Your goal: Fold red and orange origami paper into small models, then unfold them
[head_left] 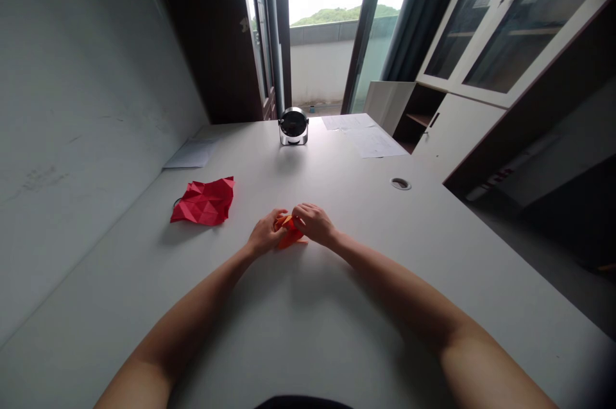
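Note:
Between my two hands is a folded piece of orange paper, just above or on the white table. My left hand grips its left side, fingers curled around it. My right hand pinches the upper right part, with the fingertips bent over the folds. Much of the paper's shape is hidden by the fingers, and a thin orange point sticks out low on the right. Off to the left lies a creased sheet of red paper, partly raised from the tabletop.
A round black device on a silver stand is at the table's far side. White papers lie at the back right, another sheet at the back left. A cable hole is at right. A wall borders the left; cabinets stand right.

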### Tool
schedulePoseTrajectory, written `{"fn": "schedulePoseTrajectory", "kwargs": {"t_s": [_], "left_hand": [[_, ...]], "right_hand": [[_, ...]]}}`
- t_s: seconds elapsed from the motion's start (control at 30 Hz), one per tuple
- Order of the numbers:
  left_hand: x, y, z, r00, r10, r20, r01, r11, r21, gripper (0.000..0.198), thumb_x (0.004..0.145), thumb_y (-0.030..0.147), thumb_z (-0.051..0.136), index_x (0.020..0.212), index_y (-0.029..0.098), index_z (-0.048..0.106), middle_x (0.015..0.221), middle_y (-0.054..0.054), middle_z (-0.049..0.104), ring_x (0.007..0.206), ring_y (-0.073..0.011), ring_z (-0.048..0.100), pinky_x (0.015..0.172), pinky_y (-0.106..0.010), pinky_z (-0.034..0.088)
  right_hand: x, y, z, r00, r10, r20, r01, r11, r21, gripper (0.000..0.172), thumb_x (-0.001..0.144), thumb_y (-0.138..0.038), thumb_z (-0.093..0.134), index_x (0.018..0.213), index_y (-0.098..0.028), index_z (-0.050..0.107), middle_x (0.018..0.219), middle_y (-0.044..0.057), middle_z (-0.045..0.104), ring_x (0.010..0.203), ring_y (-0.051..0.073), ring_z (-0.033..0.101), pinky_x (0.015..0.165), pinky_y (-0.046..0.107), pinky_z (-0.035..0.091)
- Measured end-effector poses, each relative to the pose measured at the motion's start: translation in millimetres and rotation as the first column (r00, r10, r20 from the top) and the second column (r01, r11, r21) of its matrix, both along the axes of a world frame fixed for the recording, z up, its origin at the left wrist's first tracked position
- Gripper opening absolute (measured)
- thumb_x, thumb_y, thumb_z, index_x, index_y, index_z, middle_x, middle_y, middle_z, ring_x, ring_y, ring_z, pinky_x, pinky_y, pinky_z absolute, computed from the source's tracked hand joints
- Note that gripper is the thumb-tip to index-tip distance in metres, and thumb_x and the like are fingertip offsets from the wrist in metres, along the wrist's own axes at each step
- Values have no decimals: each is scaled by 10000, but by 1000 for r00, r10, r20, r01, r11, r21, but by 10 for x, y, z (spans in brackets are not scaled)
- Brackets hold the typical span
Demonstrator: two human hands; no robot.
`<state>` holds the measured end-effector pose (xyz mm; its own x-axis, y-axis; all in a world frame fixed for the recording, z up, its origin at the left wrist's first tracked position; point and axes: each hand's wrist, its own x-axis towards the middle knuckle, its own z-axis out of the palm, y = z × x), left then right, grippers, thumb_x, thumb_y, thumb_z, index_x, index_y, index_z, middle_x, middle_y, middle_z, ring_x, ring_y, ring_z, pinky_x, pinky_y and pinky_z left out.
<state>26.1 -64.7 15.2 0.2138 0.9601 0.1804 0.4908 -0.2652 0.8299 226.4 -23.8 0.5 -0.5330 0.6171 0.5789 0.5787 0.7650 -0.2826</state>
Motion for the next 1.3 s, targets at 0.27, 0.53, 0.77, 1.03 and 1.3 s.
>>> {"fn": "schedulePoseTrajectory", "kwargs": {"t_s": [0.27,0.53,0.77,1.03,1.3], "left_hand": [[-41,56,-63,995,-6,96,10,999,-42,483,732,177,582,1207,234,650,934,-31,725,786,-196,646,752,-303,502],[-67,119,-127,970,-62,234,84,993,-86,343,859,356,591,1143,189,686,1031,-75,734,917,-230,668,819,-323,503],[-76,193,-188,921,17,388,45,988,-150,361,897,400,540,1103,169,727,1035,-81,735,974,-228,658,856,-311,481],[-131,264,-253,794,172,583,-11,963,-269,493,879,532,581,1146,127,663,1052,-129,723,837,-195,684,789,-304,488],[-150,301,-272,646,220,731,65,938,-340,395,875,403,582,1135,109,623,1105,-154,702,906,-212,700,816,-339,518]], "right_hand": [[69,30,36,937,-67,-342,-62,934,-352,77,858,-182,529,851,-208,600,782,-3,661,667,127,553,656,244,419],[60,184,-56,708,-223,-670,-259,800,-541,113,816,-301,550,781,-219,481,665,-42,569,602,123,495,563,232,389],[76,256,-112,603,-296,-741,-302,775,-555,187,803,-349,579,765,-222,447,650,-47,532,586,116,475,549,232,385],[135,335,-135,487,-412,-770,-274,765,-583,254,800,-427,621,810,-225,467,725,-21,588,630,128,551,586,260,474],[151,342,-125,483,-387,-785,-246,801,-546,308,836,-491,628,847,-231,465,732,-13,583,640,134,544,609,271,476]]}}
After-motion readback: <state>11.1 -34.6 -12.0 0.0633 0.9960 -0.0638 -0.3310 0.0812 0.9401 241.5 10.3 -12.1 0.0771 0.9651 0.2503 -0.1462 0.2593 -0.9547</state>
